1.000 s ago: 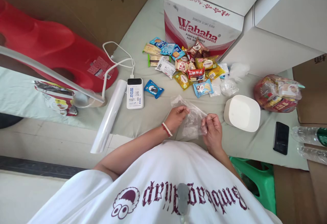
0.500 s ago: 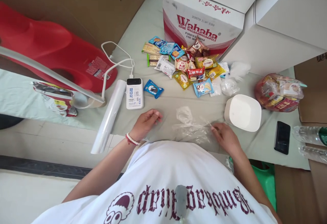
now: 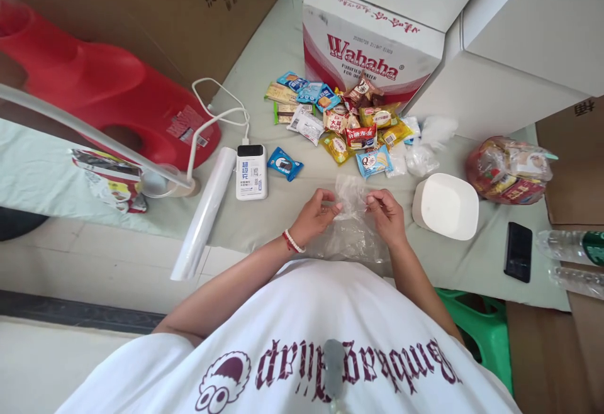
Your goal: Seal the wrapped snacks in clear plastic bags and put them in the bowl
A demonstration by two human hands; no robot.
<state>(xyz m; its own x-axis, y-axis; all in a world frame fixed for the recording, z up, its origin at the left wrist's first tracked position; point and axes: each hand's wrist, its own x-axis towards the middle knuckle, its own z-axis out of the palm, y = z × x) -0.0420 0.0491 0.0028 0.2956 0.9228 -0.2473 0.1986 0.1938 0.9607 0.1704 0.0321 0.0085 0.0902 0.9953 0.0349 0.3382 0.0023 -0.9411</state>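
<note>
Two hands on one clear plastic bag point(image 3: 352, 231). Left hand point(image 3: 314, 216) pinches the bag's top edge on its left side, fingers closed on the film. Right hand point(image 3: 384, 212) pinches the same edge on the right, fingers closed too. Hands sit near each other, a short stretch of crumpled film between them. Rest of the bag hangs or lies below the hands on the pale green cloth point(image 3: 292, 212), close to the person's white shirt point(image 3: 330, 313).

Bead bracelet point(image 3: 292, 241) on the left wrist.

Just right of the right hand: white square container point(image 3: 446, 206), upside down by the look of it, apart from the hand. Further right, black phone point(image 3: 518, 251) flat on the cloth, and a red bag of snacks point(image 3: 509, 172) beyond it.

Ahead of both hands: pile of small snack packets point(image 3: 349, 124), well apart from the fingers, with crumpled clear bags point(image 3: 425, 150) at its right edge. Behind the pile, red-and-white cardboard box point(image 3: 372, 43).

Left of the left hand: one blue snack packet point(image 3: 284, 164) lying alone, then a white power bank point(image 3: 251, 172) with a white cable point(image 3: 221, 109) plugged in, then a white roll point(image 3: 205, 212) lying diagonally. Far left, red plastic stool point(image 3: 108, 99) on its side.

Green stool point(image 3: 481, 332) below the right forearm.
</note>
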